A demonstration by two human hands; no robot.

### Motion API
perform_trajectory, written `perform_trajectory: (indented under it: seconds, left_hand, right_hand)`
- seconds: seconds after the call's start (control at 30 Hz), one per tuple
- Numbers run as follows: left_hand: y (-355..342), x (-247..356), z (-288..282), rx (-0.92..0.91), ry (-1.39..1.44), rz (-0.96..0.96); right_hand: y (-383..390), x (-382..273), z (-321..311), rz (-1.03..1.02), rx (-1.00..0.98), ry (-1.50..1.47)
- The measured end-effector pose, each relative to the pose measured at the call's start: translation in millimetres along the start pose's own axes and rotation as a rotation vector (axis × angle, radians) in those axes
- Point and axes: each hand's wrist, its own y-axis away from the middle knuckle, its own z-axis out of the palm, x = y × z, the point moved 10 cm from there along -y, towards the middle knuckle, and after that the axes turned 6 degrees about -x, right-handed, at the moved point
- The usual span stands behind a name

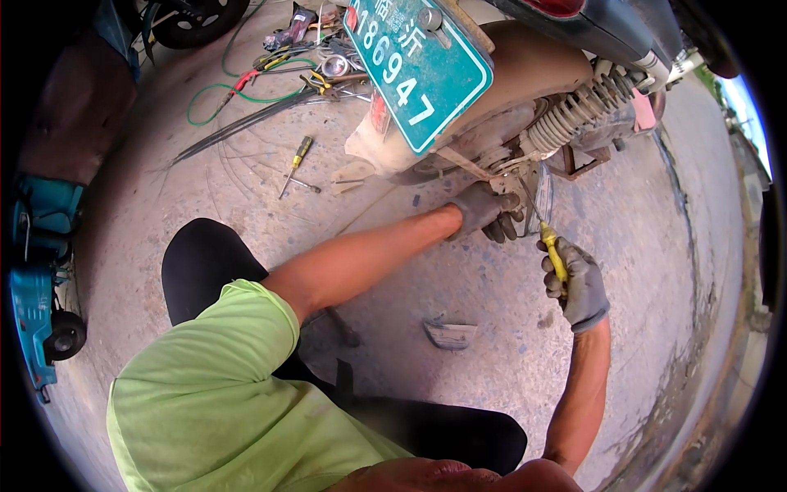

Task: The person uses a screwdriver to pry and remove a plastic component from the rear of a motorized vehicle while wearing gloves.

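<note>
My right hand (pixel 576 283), in a grey glove, is closed round the yellow handle of a screwdriver (pixel 555 252). Its thin shaft points up and left to the rusty metal parts (pixel 512 176) by the wheel hub of a scooter. Just left of the shaft, my gloved left hand (pixel 488 211) is held against these parts with its fingers curled; what they grip is hidden. Above both hands are a dusty coil-spring shock absorber (pixel 586 111), a brown rear fender (pixel 533 66) and a green licence plate (pixel 422 70).
A second screwdriver (pixel 297 164) lies on the concrete floor left of the scooter. Farther back sit pliers (pixel 316 82), a green cord (pixel 201 102) and a heap of tools. A curved grey piece (pixel 450 334) lies between my knees. A blue wheeled machine (pixel 37 320) stands far left.
</note>
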Motion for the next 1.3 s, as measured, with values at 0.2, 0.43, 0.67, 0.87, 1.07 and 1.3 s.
perform_trajectory:
  seconds: [0.2, 0.43, 0.67, 0.87, 1.07, 1.3]
  left_hand:
    - [-3, -3, 1, -0.01, -0.015, -0.029]
    - [3, 4, 4, -0.013, 0.003, 0.011]
    - [-5, -4, -4, -0.006, -0.034, -0.006]
    - [-7, -6, -4, -0.032, -0.005, -0.002]
    - [-4, -3, 3, -0.044, -0.006, -0.003]
    - [-9, -3, -6, -0.014, -0.002, 0.048]
  right_hand:
    - [11, -16, 2, -0.228, 0.193, 0.487]
    - [27, -30, 12, -0.538, 0.413, 0.936]
    - [2, 9, 9, -0.016, 0.081, 0.035]
    - [51, -46, 49, -0.964, 0.531, 1.313]
    - [21, -30, 3, -0.5, 0.291, 0.698]
    - [-2, 6, 4, -0.26, 0.134, 0.408]
